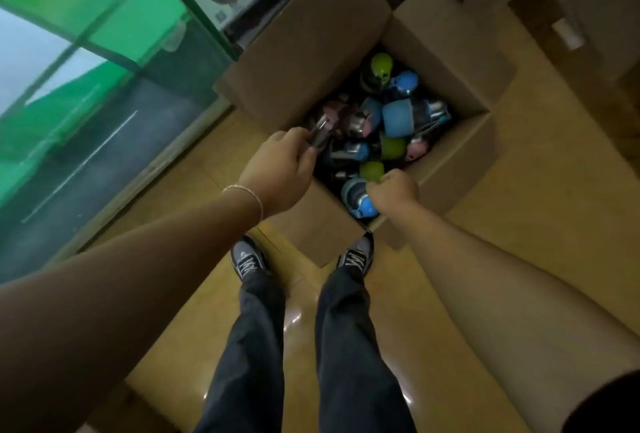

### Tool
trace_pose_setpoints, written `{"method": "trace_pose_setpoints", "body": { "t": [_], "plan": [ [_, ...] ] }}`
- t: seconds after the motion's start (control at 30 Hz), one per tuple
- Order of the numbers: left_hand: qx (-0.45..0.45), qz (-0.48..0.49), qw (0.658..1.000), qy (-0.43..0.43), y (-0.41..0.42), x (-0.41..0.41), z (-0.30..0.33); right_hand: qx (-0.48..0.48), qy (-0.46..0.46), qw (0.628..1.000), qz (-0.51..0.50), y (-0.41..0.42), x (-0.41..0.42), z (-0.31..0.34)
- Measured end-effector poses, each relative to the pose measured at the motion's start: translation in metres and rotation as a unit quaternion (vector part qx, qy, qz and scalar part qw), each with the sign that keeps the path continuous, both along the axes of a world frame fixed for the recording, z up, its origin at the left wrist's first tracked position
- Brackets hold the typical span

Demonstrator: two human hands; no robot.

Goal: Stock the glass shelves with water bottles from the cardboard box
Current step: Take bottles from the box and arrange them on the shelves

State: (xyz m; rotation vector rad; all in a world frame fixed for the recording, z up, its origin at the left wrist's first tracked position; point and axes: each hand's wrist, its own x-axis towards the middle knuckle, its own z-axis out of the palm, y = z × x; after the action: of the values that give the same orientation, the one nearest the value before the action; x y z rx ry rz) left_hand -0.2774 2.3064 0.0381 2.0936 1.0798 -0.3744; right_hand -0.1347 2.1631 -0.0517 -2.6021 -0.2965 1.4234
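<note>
Much of the view was motion-blurred, and no label or writing could be read on anything. The open cardboard box (446,62) stood on the floor (519,224) at the person's feet, piled with water bottles (398,119) capped green, blue and pink. The left hand (280,169) pinched a dark, blurred bottle part (320,134) at the box's near corner. The right hand (394,192) curled around a blue-capped bottle (360,198), its fingers hidden. The glass shelves (86,62) stood left, smeared green.
</note>
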Motion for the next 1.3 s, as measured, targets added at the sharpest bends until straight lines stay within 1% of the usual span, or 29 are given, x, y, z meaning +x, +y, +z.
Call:
{"method": "trace_pose_setpoints", "body": {
  "t": [0.1, 0.23, 0.53, 0.63, 0.77, 0.9, 1.03, 1.17, 1.3],
  "plan": [
    [-0.005, 0.004, 1.000, -0.008, -0.010, -0.003, -0.024, -0.052, 0.004, 0.999, 0.004, -0.007, -0.007, -0.029],
    [-0.026, 0.013, 1.000, 0.001, -0.017, -0.008, -0.046, -0.078, 0.016, 0.997, -0.012, -0.013, -0.018, -0.054],
    [-0.034, 0.019, 0.999, 0.018, -0.017, -0.015, -0.070, -0.103, -0.023, 0.992, 0.068, -0.009, -0.027, -0.083],
    [-0.026, 0.016, 0.999, 0.021, -0.018, -0.018, -0.070, -0.106, -0.024, 0.989, 0.099, -0.010, -0.029, -0.086],
    [-0.023, 0.014, 0.999, 0.028, -0.019, -0.021, -0.068, -0.107, -0.049, 0.985, 0.127, -0.010, -0.027, -0.082],
    [-0.017, 0.028, 0.999, 0.026, -0.019, -0.022, -0.054, -0.099, -0.073, 0.983, 0.135, -0.006, -0.019, -0.059],
    [-0.013, 0.046, 0.999, 0.011, -0.016, -0.016, -0.016, -0.066, -0.091, 0.983, 0.148, -0.002, -0.002, -0.015],
    [0.003, 0.060, 0.998, -0.012, -0.010, -0.004, 0.040, -0.022, -0.110, 0.983, 0.148, 0.003, 0.020, 0.056],
    [0.022, 0.071, 0.996, -0.039, -0.003, 0.010, 0.107, 0.031, -0.131, 0.980, 0.144, 0.016, 0.044, 0.144]
  ]
}}
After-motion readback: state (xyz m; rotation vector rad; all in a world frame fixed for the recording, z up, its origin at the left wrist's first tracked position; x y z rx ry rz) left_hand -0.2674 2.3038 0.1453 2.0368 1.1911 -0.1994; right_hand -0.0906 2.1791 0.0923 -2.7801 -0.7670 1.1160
